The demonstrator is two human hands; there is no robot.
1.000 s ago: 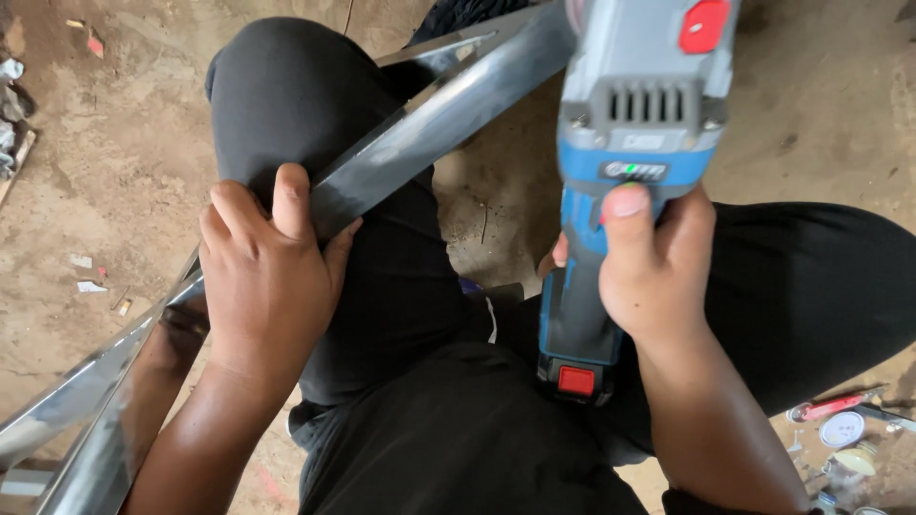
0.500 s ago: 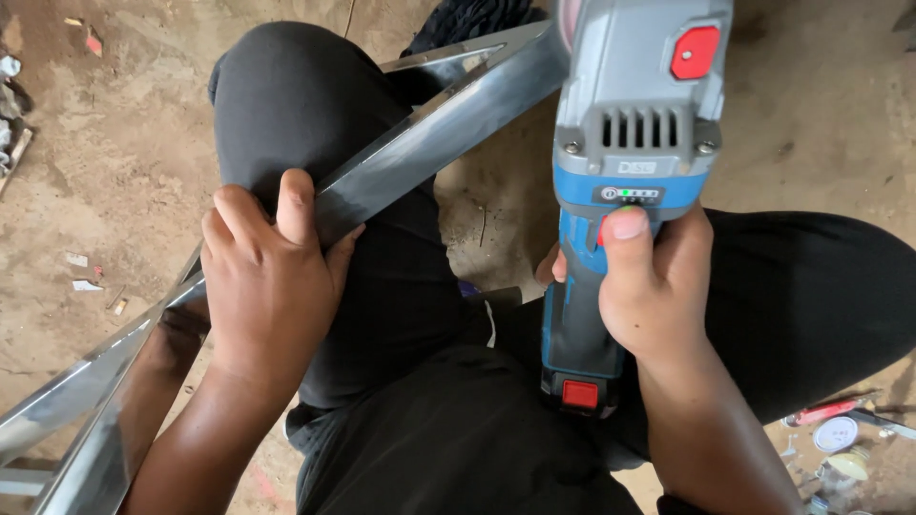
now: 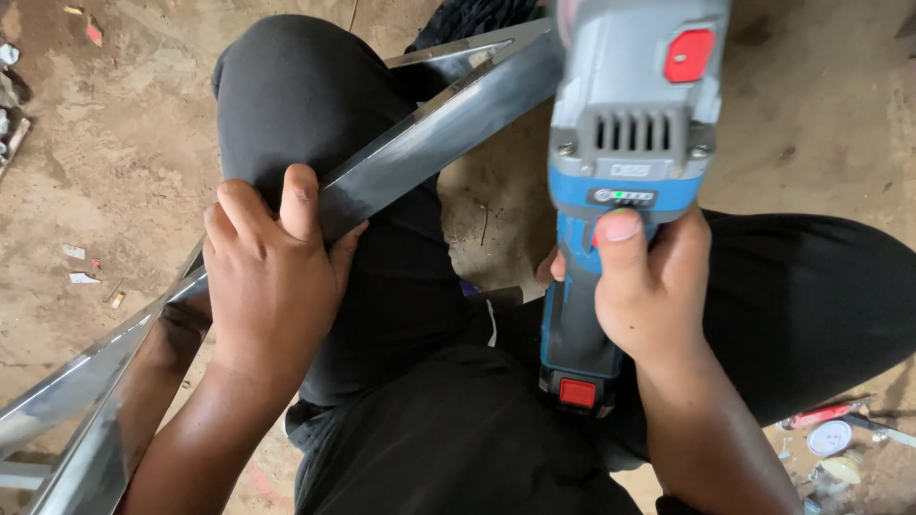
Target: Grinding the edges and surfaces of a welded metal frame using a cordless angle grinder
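Observation:
My left hand (image 3: 272, 277) grips a long shiny metal bar (image 3: 434, 129) that runs diagonally from the lower left up to the top centre, resting across my left knee in black trousers (image 3: 286, 95). My right hand (image 3: 649, 286) holds a blue and grey cordless angle grinder (image 3: 625, 143) by its body, thumb pressed just below the small green indicator. The tool has a red button on its head and a red clip at the battery end. Its head sits over the upper end of the bar; the disc is hidden.
I sit on a bare dirt floor (image 3: 114, 124). A second metal bar (image 3: 67, 401) of the same frame lies at the lower left. Small tools, a red-handled one (image 3: 816, 416) and a round white lid (image 3: 828, 438), lie at the lower right. Scraps litter the left edge.
The grinder and my right hand have drifted slightly up and right across the frames. My left hand keeps its grip on the bar.

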